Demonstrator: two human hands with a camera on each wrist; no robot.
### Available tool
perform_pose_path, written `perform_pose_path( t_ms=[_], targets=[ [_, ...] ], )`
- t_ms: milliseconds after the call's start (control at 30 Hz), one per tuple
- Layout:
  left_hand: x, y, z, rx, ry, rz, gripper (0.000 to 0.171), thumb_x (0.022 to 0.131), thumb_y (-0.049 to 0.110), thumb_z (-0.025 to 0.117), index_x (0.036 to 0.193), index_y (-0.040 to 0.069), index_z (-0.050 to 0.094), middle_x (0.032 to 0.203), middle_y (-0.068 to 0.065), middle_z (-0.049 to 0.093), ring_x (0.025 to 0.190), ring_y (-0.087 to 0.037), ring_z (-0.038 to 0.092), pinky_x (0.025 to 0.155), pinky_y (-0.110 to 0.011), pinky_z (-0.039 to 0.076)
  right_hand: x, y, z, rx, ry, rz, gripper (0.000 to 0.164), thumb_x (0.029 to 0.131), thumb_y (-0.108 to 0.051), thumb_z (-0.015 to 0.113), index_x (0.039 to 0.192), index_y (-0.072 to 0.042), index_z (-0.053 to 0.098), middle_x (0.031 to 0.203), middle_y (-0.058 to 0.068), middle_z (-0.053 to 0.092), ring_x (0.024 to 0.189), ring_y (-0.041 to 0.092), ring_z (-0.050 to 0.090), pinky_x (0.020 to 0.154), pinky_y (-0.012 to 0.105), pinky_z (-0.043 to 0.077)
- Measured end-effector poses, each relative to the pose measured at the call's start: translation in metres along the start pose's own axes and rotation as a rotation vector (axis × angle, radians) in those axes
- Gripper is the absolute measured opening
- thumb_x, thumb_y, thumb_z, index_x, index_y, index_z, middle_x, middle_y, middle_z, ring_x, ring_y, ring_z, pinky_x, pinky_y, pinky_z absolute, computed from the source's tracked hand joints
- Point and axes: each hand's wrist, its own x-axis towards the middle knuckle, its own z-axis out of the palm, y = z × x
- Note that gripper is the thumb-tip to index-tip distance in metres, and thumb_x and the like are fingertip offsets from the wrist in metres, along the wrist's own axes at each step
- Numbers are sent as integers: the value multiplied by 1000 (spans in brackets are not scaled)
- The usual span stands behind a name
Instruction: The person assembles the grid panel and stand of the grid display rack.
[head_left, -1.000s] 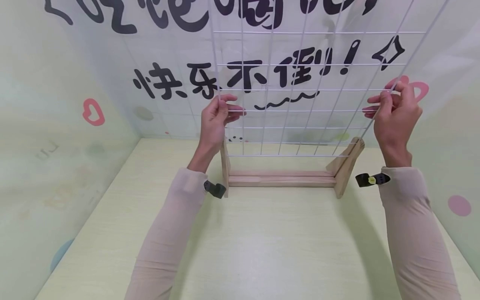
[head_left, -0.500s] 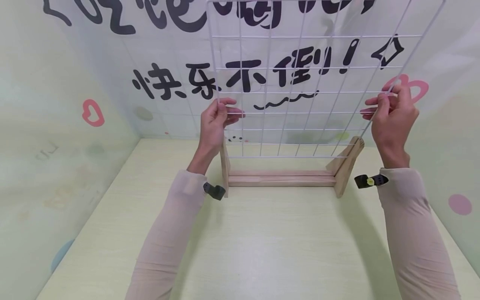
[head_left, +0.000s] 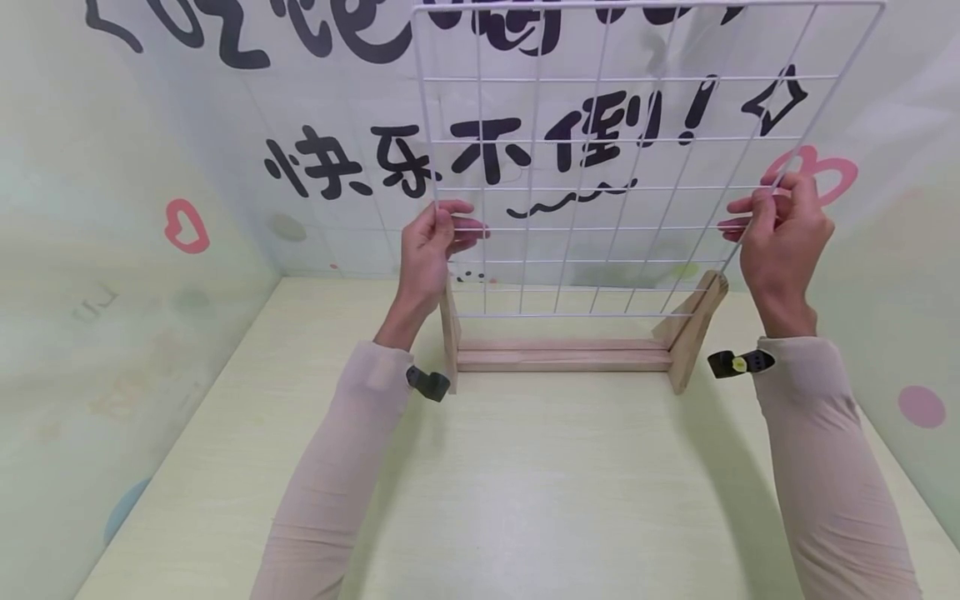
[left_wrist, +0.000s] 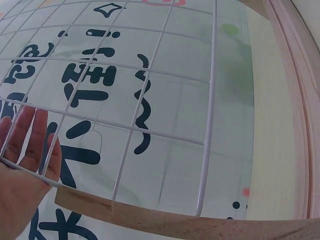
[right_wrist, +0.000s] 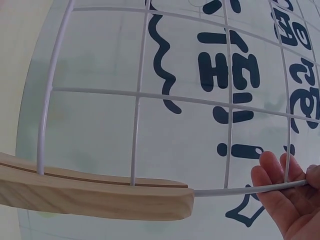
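Note:
A white wire grid panel (head_left: pixel 527 188) stands between the two side posts of a wooden stand (head_left: pixel 562 362). My left hand (head_left: pixel 427 250) pinches the panel's left edge wire, thumb in front and fingers behind. On the opposite edge, my right hand (head_left: pixel 787 242) grips the wire between thumb and fingers. The right wrist view has the edge wire running into the slot of the right post (right_wrist: pixel 100 205). In the left wrist view the left post (left_wrist: pixel 150 219) lines the panel's other edge. The panel's bottom wire is above the stand's crossbar in the head view.
The stand is on a pale wood-grain table (head_left: pixel 510 483). Behind it hangs a white backdrop (head_left: pixel 337 242) with black lettering, and patterned side walls rise left and right. Small black devices (head_left: pixel 429 383) are strapped at both wrists.
The grid panel has moved down slightly, and its top edge wire has come into the head view. Both hands have shifted a little lower with it, still holding its sides.

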Motion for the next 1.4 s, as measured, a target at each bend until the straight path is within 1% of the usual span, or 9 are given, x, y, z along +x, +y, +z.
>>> perform_pose_path(
  t_ms=[133,200,400,567,633,767,933,1133,1400],
  targets=[
    [0,-1,0,-13,2,-16,34,107,21,37,113,-3,61,88,4,72,87,-14,71,96,-52,52,-1,2,0,16,-4,-2,17,102,-17,51,113,-11,63,84,-13,71,67,-10,66,63,10,53],
    [-1,-2,0,-10,3,-21,33,107,21,37,113,-2,61,88,4,72,87,-14,72,96,-50,53,-1,3,0,22,-7,-2,16,102,-17,51,112,-11,63,82,-17,69,66,-9,66,63,10,53],
    [-2,-2,0,14,7,-36,33,107,20,38,114,-2,61,90,3,73,87,-13,72,94,-42,56,-3,4,0,15,-6,-2,15,102,-19,52,111,-13,63,83,-14,71,66,-10,66,63,10,53],
    [-4,-2,0,49,6,-44,35,107,21,38,117,-4,61,94,-2,74,88,-12,72,93,-38,56,-4,5,0,11,-11,8,16,102,-18,52,112,-12,63,82,-17,69,66,-9,66,64,10,53],
    [-4,-2,0,62,4,-42,36,107,21,38,118,-5,60,94,-4,74,88,-12,72,93,-38,56,-5,6,0,13,-13,10,16,102,-18,52,112,-12,63,83,-16,70,67,-9,66,64,11,53],
    [-4,-2,0,67,5,-42,36,107,20,38,119,-7,60,93,-1,74,87,-11,72,94,-42,55,-6,7,-1,3,-15,10,17,103,-20,52,113,-12,63,88,-6,74,68,-11,66,66,10,53],
    [-5,-3,-1,64,13,-52,37,108,19,38,119,-9,60,90,4,74,86,-9,72,95,-45,54,-7,9,-1,-7,-22,13,19,103,-21,52,115,-12,63,87,-7,74,69,-12,65,67,10,53],
    [-6,-4,-1,101,11,-59,39,107,22,38,120,-7,61,95,-5,75,88,-10,72,95,-41,55,-8,10,0,-19,-21,-16,19,103,-21,51,115,-11,62,92,3,75,69,-12,65,68,9,53],
    [-8,-3,-3,176,21,-44,39,107,23,38,121,-5,63,106,-19,73,99,-17,70,92,-29,49,-9,12,0,-4,-31,-21,20,103,-20,51,116,-10,62,91,3,75,69,-10,66,68,9,53]
  ],
)
